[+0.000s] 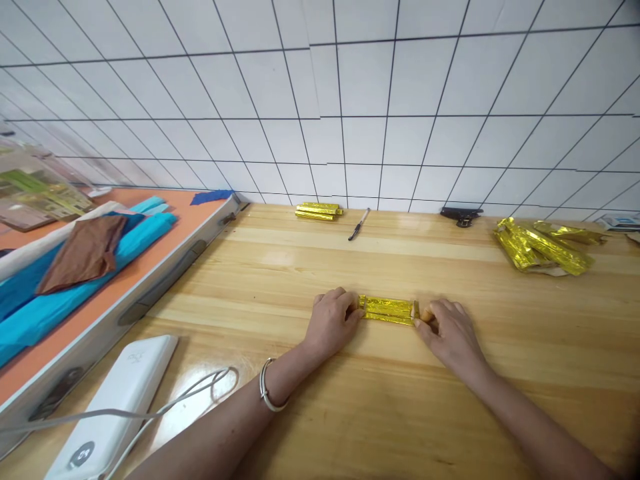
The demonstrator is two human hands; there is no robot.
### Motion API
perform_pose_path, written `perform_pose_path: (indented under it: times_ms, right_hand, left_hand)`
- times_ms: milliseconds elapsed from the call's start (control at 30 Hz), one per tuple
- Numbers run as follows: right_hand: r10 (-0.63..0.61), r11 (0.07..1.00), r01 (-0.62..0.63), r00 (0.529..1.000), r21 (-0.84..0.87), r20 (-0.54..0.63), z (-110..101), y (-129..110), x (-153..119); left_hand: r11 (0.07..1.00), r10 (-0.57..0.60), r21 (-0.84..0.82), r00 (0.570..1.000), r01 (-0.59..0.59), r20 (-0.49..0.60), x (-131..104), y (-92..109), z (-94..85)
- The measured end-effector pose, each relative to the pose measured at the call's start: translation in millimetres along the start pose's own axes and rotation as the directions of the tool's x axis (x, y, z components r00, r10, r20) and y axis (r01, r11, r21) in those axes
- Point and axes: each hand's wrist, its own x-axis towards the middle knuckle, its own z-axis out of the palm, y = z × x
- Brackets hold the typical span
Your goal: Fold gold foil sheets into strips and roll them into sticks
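A flat strip of shiny gold foil (389, 309) lies crosswise on the wooden table, its two short ends folded over. My left hand (334, 323) pinches the strip's left end, fingers closed and knuckles up; a silver bangle is on that wrist. At the right end, my right hand (449, 333) has its thumb and fingers closed on the folded edge. Behind them, near the wall, a small stack of gold foil pieces (318, 211) rests on the table. More crumpled gold foil (545, 248) is heaped at the right.
A pen (359, 225) and a black clip (462, 216) lie near the tiled wall. At the left are a white power bank (117, 400) with a cable and an orange-surfaced tray (200, 220) holding blue and brown material (85, 253).
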Motion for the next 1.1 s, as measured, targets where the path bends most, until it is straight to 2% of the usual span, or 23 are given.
perform_pose_path:
  times_ms: [567,800,1100]
  right_hand:
    - [-0.096,0.978,0.096,0.995,0.187,-0.012,-4.6,6.6,-2.0]
    - [-0.056,0.982,0.049,0.998,0.182,0.037,-7.6,1.5,0.5]
    - [0.004,0.993,-0.01,0.999,0.121,0.046,-4.1,-0.8,6.7]
  left_hand:
    - [0.997,0.015,0.07,0.999,-0.017,0.033,-3.5,2.1,0.0]
    - [0.996,-0.003,0.093,0.998,-0.002,0.055,-3.4,4.8,-2.3]
    - [0.995,0.035,0.091,0.999,-0.035,0.002,-6.9,4.3,1.0]
